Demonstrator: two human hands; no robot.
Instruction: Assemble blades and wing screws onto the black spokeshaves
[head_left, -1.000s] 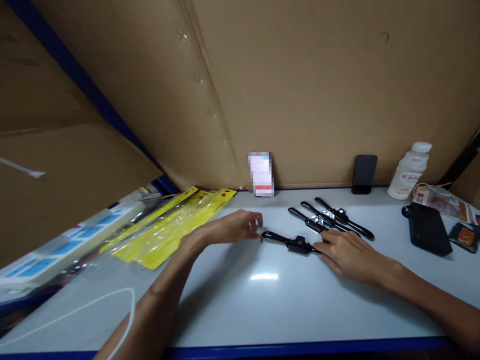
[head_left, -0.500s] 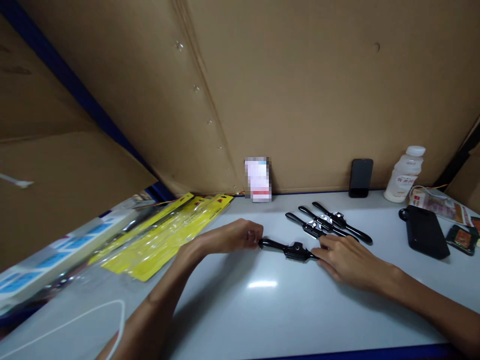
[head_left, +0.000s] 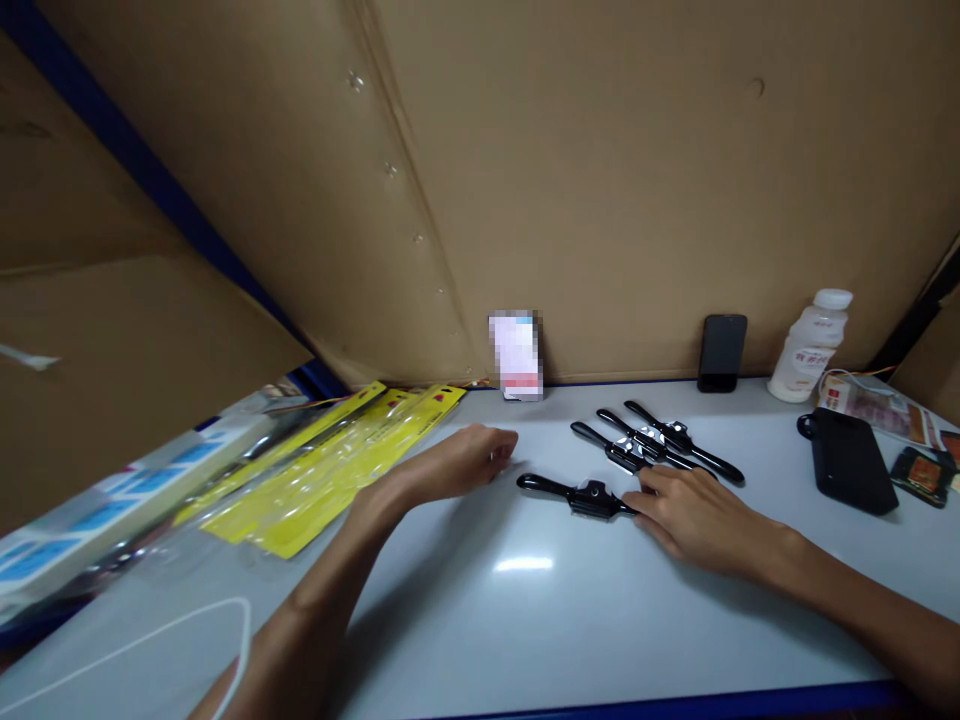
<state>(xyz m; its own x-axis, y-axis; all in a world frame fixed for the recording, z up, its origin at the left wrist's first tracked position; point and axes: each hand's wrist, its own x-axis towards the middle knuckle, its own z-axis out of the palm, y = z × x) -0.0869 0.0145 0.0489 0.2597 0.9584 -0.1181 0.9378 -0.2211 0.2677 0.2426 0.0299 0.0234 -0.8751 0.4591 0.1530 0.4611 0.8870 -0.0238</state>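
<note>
A black spokeshave lies crosswise on the table with a clear film-like edge around its middle. My right hand holds its right handle, fingers closed over the end. Left of the other handle, my left hand is loosely curled, a short gap from the tool and with nothing visible in it. Just behind, three more black spokeshaves lie side by side at a slant: a near one, a middle one and a far one. My right hand partly covers the nearer ones.
Yellow-backed clear blister packs lie at left beside a long blue-and-white box. A lit phone and a dark phone lean on the cardboard wall. A white bottle and black case stand right. A white cable crosses front left.
My left hand has let go of the spokeshave's left handle and moved slightly up and left. My right hand stays on the right handle, and the tool lies still.
</note>
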